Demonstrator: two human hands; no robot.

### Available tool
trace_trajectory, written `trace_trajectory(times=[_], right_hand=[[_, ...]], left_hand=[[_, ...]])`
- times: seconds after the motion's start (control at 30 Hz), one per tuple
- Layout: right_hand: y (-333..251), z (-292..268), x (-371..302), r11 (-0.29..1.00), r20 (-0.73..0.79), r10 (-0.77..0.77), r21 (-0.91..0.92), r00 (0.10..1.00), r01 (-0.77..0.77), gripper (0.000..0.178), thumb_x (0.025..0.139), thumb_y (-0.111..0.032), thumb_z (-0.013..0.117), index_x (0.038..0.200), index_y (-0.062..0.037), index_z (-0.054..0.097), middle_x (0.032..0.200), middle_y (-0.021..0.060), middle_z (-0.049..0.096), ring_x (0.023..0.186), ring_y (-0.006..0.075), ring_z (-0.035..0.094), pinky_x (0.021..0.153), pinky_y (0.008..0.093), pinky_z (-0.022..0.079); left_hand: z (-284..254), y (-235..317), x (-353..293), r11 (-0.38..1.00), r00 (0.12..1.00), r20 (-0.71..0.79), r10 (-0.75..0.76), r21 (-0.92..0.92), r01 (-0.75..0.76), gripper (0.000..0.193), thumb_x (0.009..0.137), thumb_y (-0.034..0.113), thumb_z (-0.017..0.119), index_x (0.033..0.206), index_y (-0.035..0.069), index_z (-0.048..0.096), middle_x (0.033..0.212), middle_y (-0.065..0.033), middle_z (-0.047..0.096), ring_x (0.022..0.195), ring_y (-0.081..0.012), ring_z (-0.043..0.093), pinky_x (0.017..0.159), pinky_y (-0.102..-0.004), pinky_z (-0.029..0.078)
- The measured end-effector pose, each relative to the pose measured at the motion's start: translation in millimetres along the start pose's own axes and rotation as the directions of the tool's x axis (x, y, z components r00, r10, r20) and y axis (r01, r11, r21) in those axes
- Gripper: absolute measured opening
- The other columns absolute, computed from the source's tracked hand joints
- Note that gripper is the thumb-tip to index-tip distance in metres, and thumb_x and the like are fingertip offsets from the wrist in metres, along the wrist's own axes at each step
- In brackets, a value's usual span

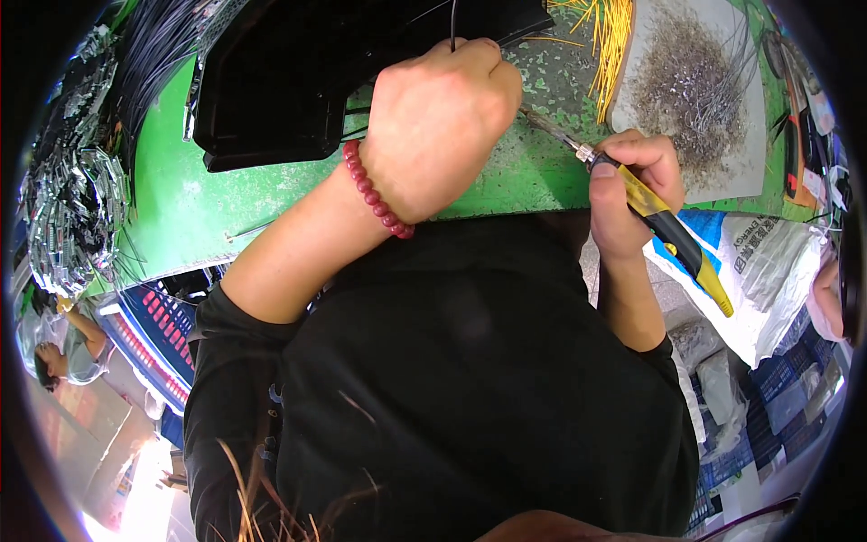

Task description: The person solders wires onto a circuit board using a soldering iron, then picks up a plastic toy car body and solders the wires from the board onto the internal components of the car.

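Observation:
My right hand (632,185) grips a yellow-and-black soldering iron (673,226) like a pen, its tip pointing up and left toward my left hand (442,117). My left hand, with a red bead bracelet (368,190) at the wrist, is closed, knuckles up. A thin black wire (453,20) sticks up from between its fingers. The fingertips, and whatever the iron's tip meets, are hidden behind the hand. Beside it on the left stands a black tray (271,158), with short black wire ends showing between the two.
Yellow wires (612,54) lie on the green worktable (244,199), beside a grey board (745,163) covered in solder scraps. Black wires (153,63) and shiny metal-ended parts (77,217) pile up at the left. Orange-handled pliers (795,154) lie far right. Another person (77,352) is at lower left.

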State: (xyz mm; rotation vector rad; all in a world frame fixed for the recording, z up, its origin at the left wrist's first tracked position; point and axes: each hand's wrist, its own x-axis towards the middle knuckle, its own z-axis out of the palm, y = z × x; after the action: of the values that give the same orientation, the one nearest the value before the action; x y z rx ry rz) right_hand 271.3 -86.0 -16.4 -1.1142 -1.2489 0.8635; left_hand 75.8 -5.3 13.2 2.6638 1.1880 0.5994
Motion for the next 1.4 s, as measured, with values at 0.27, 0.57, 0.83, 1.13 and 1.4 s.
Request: trace_trajectory(times=[0.27,0.57,0.83,1.13,1.4], right_hand=[[-0.7,2.1,1.0,1.0,0.008,-0.001,-0.014,1.0,0.002,0.021,0.078,-0.003,0.071,0.091,-0.0003,0.055,0.085,0.0065,0.059,0.069,0.0069,0.049,0.062,0.0215,0.04],[-1.6,0.5,-4.8,1.0,0.004,-0.003,-0.024,1.0,0.003,0.022,0.08,-0.005,0.07,0.094,-0.0009,0.054,0.086,0.0069,0.058,0.071,0.0077,0.049,0.064,0.0222,0.041],[-20.0,-13.0,-5.2,0.99,-0.046,-0.068,-0.128,0.997,0.062,0.035,0.082,-0.007,0.072,0.109,0.0012,0.051,0.089,0.0069,0.058,0.073,0.0084,0.053,0.066,0.0216,0.043],[-31.7,-0.7,5.0,0.976,-0.067,0.179,-0.111,0.981,-0.186,0.029,0.087,0.001,0.067,0.116,-0.0002,0.063,0.088,0.0075,0.066,0.064,0.0082,0.061,0.053,0.0213,0.049],[-23.3,27.4,77.6,0.562,0.462,-0.628,-0.288,0.627,0.775,0.04,0.07,-0.007,0.071,0.109,-0.0129,0.06,0.101,0.0112,0.069,0.08,0.0282,0.066,0.07,0.0364,0.051]], left_hand=[[4.4,-0.7,0.0,0.999,1.0,-0.013,0.021,0.039,-0.02,0.008,0.074,0.006,0.068,0.075,0.007,0.06,0.078,-0.0034,0.059,0.07,-0.0222,0.061,0.058,-0.0315,0.05],[3.8,0.6,-3.4,1.0,0.999,-0.027,0.019,0.026,-0.018,0.009,0.073,0.006,0.068,0.074,0.007,0.059,0.077,-0.0035,0.059,0.069,-0.0222,0.061,0.058,-0.0311,0.049],[3.9,0.0,0.5,0.999,0.998,-0.039,0.039,0.036,-0.038,0.009,0.074,0.006,0.068,0.072,0.007,0.059,0.076,-0.0039,0.059,0.069,-0.0224,0.061,0.058,-0.0313,0.05],[-6.8,-2.4,4.2,0.996,1.0,0.008,0.007,-0.09,-0.006,0.008,0.073,0.006,0.068,0.074,0.003,0.061,0.078,-0.006,0.061,0.071,-0.0262,0.062,0.06,-0.0335,0.051],[-57.8,-19.3,14.1,0.712,0.978,0.161,-0.132,-0.671,0.206,0.008,0.076,0.002,0.068,0.076,-0.002,0.061,0.076,-0.0074,0.06,0.068,-0.0161,0.058,0.063,-0.0274,0.047]])
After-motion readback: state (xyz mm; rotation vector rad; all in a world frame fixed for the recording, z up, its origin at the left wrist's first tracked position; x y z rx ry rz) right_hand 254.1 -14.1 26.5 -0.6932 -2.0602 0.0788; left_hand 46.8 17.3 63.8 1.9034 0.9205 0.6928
